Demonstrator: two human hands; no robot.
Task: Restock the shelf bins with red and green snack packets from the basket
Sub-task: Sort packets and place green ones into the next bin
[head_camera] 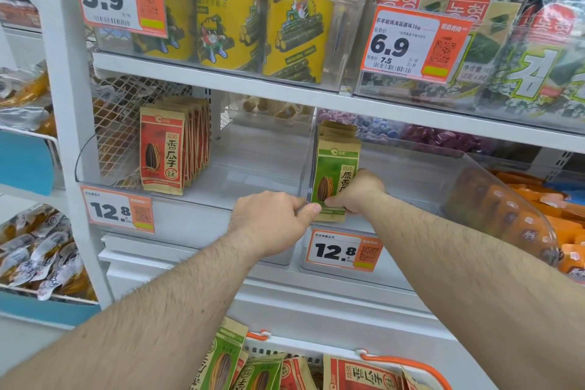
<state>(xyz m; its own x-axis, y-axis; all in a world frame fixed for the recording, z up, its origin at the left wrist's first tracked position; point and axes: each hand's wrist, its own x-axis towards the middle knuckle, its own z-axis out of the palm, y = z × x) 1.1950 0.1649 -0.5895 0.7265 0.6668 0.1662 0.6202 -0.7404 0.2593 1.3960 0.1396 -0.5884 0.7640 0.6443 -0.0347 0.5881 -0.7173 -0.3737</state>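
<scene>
Both hands are at the front of the right clear bin (411, 174), setting a stack of green packets (335, 174) upright against the bin's left wall. To do this well, I would press the stack flush to that wall, labels facing out, bottoms seated flat on the bin floor, and let go only once the packets stand without leaning; the front one looks slightly low over the bin's lip, so a small push toward 12 o'clock should seat it. The left hand (269, 222) has its grip closed, thumb and forefinger pinching the lower left corner of the front green packet right at the divider between the two bins. The right hand (359, 188) is curled round the stack's right edge, thumb across the lower front, so its grip is also closed on the packets. The red packets (171, 149) stand in a neat row in the left bin (104, 165), at about 9 o'clock from the hands and well apart from them, with bare space beside the row. The basket (408, 364) sits at 6 o'clock below the shelf, with more green and red packets lying in it, so by my judgement the restocking is only partly done. Price tags reading 12.8 (118, 210) hang on both bin fronts.
</scene>
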